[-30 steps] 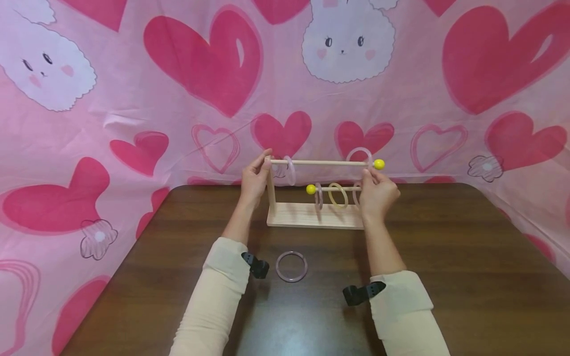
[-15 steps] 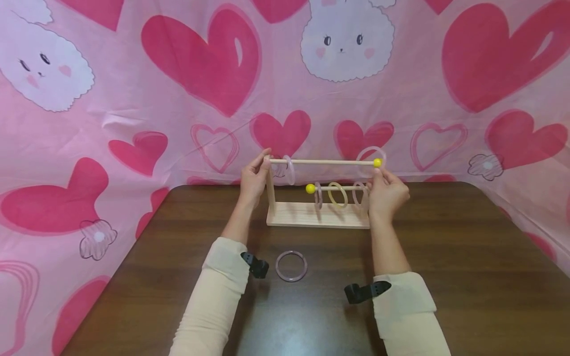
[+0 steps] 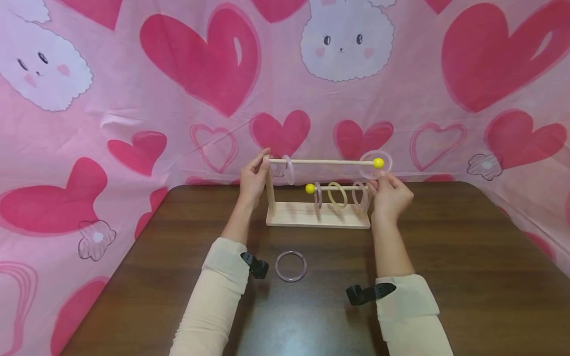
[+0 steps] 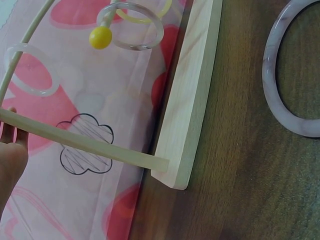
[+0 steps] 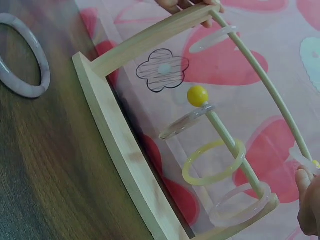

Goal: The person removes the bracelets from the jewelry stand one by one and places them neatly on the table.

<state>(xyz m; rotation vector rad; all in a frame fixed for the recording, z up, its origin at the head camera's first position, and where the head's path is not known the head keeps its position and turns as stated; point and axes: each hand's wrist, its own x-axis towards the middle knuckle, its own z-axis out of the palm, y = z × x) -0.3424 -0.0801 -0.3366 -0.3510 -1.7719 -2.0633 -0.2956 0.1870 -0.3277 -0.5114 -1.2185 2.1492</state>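
Rings (image 3: 291, 280) number six: one near on the table (image 3: 467, 247), three round the rack's (image 3: 303, 216) lower rod (image 3: 325, 188), one round its upper rod (image 3: 329, 162), one pinched far right by the right hand (image 3: 392, 199); left hand (image 3: 253, 182) grips left post (image 3: 270, 192).

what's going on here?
A person's left hand grips the wooden stand at its left post, while the right hand pinches a pale bangle at the yellow tip of the top rod. Another ring hangs on that rod, three rings on the lower rod, and a purplish ring lies on the table.
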